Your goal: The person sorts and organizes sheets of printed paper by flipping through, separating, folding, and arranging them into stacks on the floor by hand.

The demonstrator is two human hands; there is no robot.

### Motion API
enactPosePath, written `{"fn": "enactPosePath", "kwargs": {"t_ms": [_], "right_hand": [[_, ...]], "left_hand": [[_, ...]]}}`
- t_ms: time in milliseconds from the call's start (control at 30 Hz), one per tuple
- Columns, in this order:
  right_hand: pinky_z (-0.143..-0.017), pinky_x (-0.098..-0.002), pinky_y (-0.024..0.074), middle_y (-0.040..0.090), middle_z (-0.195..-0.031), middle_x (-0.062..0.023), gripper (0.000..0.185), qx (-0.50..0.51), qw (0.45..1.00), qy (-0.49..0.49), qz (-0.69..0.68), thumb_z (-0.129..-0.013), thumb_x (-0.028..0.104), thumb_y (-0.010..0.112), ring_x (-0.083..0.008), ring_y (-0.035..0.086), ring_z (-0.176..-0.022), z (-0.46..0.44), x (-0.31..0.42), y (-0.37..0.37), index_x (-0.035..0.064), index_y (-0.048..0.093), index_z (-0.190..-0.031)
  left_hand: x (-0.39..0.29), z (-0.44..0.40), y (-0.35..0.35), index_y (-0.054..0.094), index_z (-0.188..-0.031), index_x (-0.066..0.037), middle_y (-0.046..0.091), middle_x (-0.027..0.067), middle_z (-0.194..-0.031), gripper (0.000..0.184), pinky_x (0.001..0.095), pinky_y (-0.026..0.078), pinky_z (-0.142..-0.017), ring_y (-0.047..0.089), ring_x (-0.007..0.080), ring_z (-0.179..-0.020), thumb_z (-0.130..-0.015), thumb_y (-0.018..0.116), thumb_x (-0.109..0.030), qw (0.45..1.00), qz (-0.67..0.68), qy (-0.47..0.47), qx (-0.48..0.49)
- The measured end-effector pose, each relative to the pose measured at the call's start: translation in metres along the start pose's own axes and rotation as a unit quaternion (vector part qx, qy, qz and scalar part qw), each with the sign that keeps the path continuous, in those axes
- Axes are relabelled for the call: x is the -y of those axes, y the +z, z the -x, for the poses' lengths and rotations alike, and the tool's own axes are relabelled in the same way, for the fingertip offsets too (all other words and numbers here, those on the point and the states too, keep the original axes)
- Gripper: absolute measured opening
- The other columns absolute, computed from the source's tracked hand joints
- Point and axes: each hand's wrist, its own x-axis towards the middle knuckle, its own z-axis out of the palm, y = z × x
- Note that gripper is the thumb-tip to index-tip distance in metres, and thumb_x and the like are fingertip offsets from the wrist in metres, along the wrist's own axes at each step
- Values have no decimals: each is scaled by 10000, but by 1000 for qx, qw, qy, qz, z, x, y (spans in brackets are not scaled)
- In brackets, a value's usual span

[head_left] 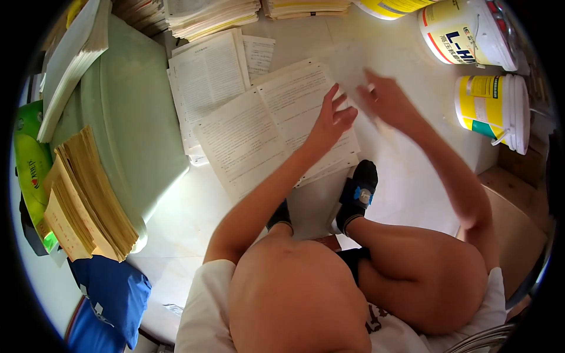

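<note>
Pale tiles cover the floor [421, 182] through the middle of the frame, and loose papers lie on it, lit unevenly. Near the centre are open printed sheets [238, 144], two pages side by side with a fold between them, set at a slant, with more paper showing under their lower right edge. Over the right-hand page is the left hand [336, 115], its thumb and fingers apart with a gap between them and nothing seen in its hold; whether it touches the page I cannot tell. Just beside it, past the page's upper right corner, the right hand [385, 103] is blurred, so I cannot tell whether its fingers are closed on anything. At upper centre left a printed stack [209, 79] lies partly under the open sheets, and thick paper piles [212, 17] stand along the top edge. Toward the upper right are a white bucket [465, 35] and a yellow-labelled bucket [491, 109]. On the left side yellowed bundles [97, 197] lean by a pale green block [138, 112], with blue cloth [112, 294] at lower left. One dark shoe [356, 188] is just below the sheets
</note>
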Motion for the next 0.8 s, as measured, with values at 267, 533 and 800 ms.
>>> {"fn": "enactPosePath", "kwargs": {"t_ms": [267, 533, 800], "right_hand": [[-1025, -445, 499, 617, -1315, -188, 394, -17, 976, -215, -32, -980, 174, 659, -394, 612, -1180, 47, -16, 71, 42, 576, -1342], [-992, -367, 512, 669, -1267, -141, 387, -13, 961, 91, -261, -1040, 202, 633, -226, 658, -1118, 13, -83, 81, 28, 577, -1381], [-872, -280, 515, 733, -1065, -43, 254, 6, 952, 2, -307, -1051, 150, 605, -88, 630, -966, -7, -132, 98, -16, 653, -1237]], "left_hand": [[34, 45, -57, 410, -1528, 1, 551, 107, -1441, 603, 356, 459, -1072, 542, 218, -1302, -1061, 618, -319, 995, -2, -20, -98], [30, 89, -93, 464, -1498, -38, 587, 94, -1411, 491, 360, 486, -1030, 564, 215, -1274, -1070, 597, -238, 988, -2, -81, -134], [-22, 151, -130, 638, -1197, -17, 520, 185, -1425, 302, 488, 363, -1142, 443, 356, -1360, -915, 729, -73, 703, -579, 207, -356]]}}
